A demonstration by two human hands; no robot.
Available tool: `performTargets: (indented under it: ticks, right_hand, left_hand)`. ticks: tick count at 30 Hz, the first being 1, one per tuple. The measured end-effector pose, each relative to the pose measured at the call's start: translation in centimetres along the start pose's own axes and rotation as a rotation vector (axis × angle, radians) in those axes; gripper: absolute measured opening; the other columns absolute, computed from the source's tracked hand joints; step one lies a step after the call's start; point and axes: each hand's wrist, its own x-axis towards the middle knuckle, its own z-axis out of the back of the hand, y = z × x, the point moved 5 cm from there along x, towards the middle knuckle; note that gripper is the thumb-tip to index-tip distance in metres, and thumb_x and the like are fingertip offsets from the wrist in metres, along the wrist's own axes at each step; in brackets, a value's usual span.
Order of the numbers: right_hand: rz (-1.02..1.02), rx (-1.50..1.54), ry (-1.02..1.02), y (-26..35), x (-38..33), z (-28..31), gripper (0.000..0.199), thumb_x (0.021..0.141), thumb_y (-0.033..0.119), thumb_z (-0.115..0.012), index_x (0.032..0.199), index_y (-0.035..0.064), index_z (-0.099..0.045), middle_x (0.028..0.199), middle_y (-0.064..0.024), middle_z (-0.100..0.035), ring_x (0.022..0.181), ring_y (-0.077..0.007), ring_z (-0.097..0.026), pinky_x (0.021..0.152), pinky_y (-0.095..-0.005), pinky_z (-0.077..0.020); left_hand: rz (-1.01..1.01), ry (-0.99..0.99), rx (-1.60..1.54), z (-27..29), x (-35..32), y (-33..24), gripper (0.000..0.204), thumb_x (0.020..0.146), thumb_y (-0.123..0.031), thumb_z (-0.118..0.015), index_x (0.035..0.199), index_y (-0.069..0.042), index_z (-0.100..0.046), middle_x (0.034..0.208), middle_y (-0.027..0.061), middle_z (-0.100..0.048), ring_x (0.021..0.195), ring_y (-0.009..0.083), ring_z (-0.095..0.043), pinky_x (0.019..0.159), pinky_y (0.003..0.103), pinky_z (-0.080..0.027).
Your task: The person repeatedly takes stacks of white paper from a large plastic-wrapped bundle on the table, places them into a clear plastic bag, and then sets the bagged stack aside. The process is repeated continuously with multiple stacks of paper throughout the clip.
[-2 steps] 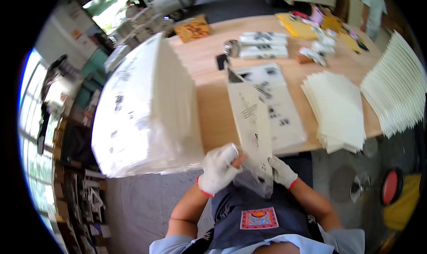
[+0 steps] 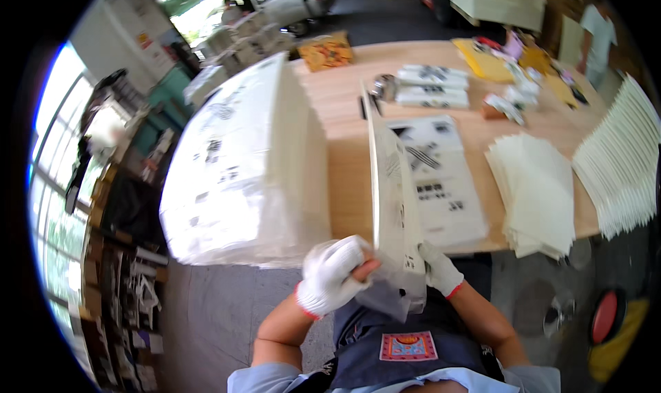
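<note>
A clear plastic bag [image 2: 394, 210] with black print stands nearly edge-on in front of me, a cream board inside it. My left hand [image 2: 339, 272], in a white knit glove with bare fingertips, is closed on the bag's near left edge. On the right side my right hand [image 2: 439, 269], gloved too, grips the bag's lower part, its thumb along the face. Loose film hangs below between the hands. A stack of flat printed bags [image 2: 447, 221] lies on the table just beyond. To the left stands a tall bundle of filled bags [image 2: 227, 179].
The wooden table [image 2: 348, 179] carries cream sheets [image 2: 533, 193] and a fanned row of boards [image 2: 620, 159] at right. Farther back are folded packs [image 2: 432, 86], a tape roll [image 2: 384, 86], a patterned box [image 2: 326, 51] and yellow envelopes [image 2: 485, 61]. Another person [image 2: 597, 38] stands far right.
The held bag has turned from a leaning, face-up position to more upright and edge-on. Both hands keep their hold. The whole view has shifted, moving the table's things right and down.
</note>
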Motion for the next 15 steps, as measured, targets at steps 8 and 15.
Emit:
performTargets:
  ticks: [8, 15]
  right_hand:
    - [0.262, -0.761, 0.302, 11.3, 11.6, -26.9, 0.038, 0.089, 0.04, -0.056, 0.075, 0.0055, -0.06, 0.062, 0.0018, -0.052, 0.055, -0.008, -0.049, 0.055, -0.022, -0.0393]
    - [0.473, -1.541, 0.109, 10.9, 12.3, -33.7, 0.05, 0.078, 0.056, -0.061, 0.078, 0.0058, -0.058, 0.073, -0.0089, -0.064, 0.067, -0.0185, -0.061, 0.064, -0.0329, -0.0461]
  left_hand:
    - [0.219, -1.039, 0.069, 23.5, -3.2, 3.3, 0.026, 0.097, -0.024, -0.049, 0.077, -0.009, -0.052, 0.062, -0.0075, -0.041, 0.051, 0.0007, -0.035, 0.047, 0.016, -0.026]
    - [0.618, -0.56, 0.348, 26.9, -12.2, 16.7, 0.027, 0.093, -0.02, -0.056, 0.071, -0.004, -0.051, 0.065, -0.0055, -0.04, 0.06, 0.0052, -0.034, 0.053, 0.022, -0.029]
